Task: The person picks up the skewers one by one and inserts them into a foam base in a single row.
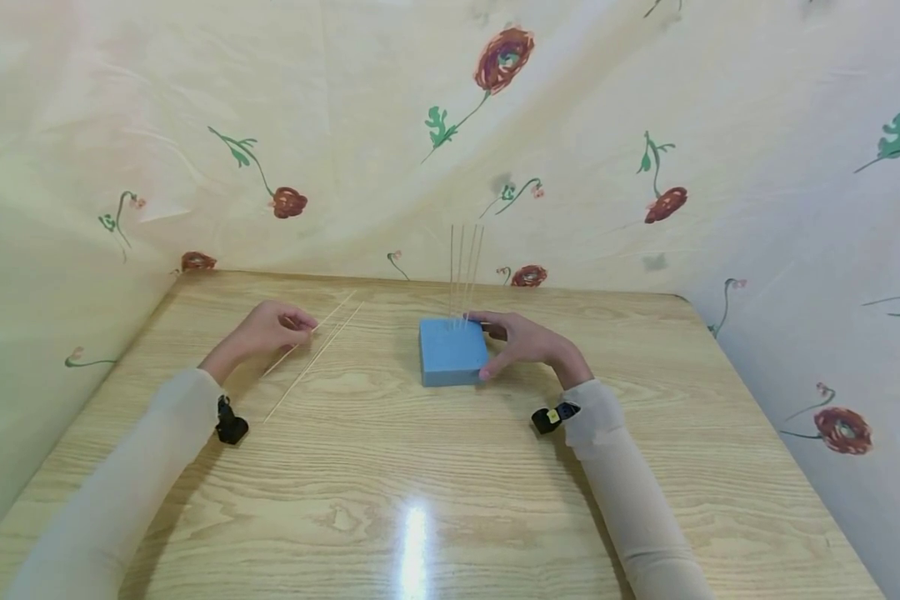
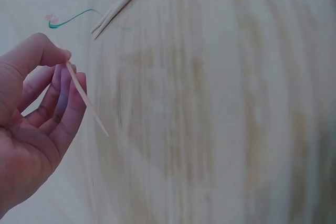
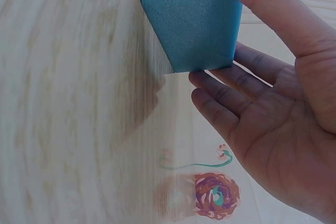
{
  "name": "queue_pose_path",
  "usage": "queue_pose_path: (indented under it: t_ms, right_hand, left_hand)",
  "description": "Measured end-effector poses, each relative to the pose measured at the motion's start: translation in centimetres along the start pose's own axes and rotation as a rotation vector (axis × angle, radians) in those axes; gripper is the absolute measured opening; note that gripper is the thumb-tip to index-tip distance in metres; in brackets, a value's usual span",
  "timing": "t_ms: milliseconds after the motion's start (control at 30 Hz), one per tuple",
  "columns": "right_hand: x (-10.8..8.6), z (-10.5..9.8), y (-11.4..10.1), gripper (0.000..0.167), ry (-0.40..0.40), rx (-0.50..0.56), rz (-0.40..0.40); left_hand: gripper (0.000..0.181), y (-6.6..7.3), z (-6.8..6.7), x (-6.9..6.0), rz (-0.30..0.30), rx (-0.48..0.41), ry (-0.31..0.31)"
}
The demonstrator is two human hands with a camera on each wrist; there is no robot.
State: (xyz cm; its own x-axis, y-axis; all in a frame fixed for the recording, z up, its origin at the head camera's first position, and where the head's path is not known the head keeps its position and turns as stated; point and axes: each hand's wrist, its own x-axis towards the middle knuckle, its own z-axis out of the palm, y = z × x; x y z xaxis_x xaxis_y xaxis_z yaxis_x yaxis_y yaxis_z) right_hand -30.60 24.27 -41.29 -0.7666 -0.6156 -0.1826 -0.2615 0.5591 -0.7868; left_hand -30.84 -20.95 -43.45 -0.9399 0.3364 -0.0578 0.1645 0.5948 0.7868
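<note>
A blue foam block (image 1: 453, 367) sits on the wooden table with several thin wooden skewers (image 1: 452, 267) standing upright in its top. My right hand (image 1: 528, 340) grips the block's right side, thumb at the front corner and fingers round the back. The right wrist view shows the block (image 3: 194, 30) between thumb and fingers. To the left, my left hand (image 1: 270, 327) pinches a single skewer (image 2: 87, 100) between thumb and fingertips, slanting just over the table. Beside that hand, loose skewers (image 1: 312, 364) lie close together on the table.
The wooden table (image 1: 360, 483) spreads in front of both arms. A pale flower-printed cloth (image 1: 375, 125) hangs behind it and at both sides. Dark wrist cameras (image 1: 231, 427) are strapped near the sleeve cuffs.
</note>
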Motion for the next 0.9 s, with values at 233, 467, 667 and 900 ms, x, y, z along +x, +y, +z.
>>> queue_pose_path:
  t_ms: [233, 467, 667, 900]
  right_hand:
    - [0.0, 0.1, -0.1, 0.106, -0.001, 0.0, 0.005]
    - [-0.1, 0.0, -0.6, 0.107, -0.001, -0.009, 0.003]
    - [0.0, -0.2, -0.4, 0.107, 0.0, -0.015, 0.009]
    - [0.2, -0.2, -0.3, 0.107, -0.007, -0.013, 0.01]
  left_hand:
    - [0.023, 0.4, 0.4, 0.0, 0.023, -0.044, 0.09]
    - [0.022, 1.5, 0.4, 0.2, 0.049, -0.064, 0.126]
    - [0.023, 1.9, 0.3, 0.6, 0.047, -0.066, 0.132]
    - [0.024, 2.0, 0.5, 0.8, 0.039, -0.1, 0.145]
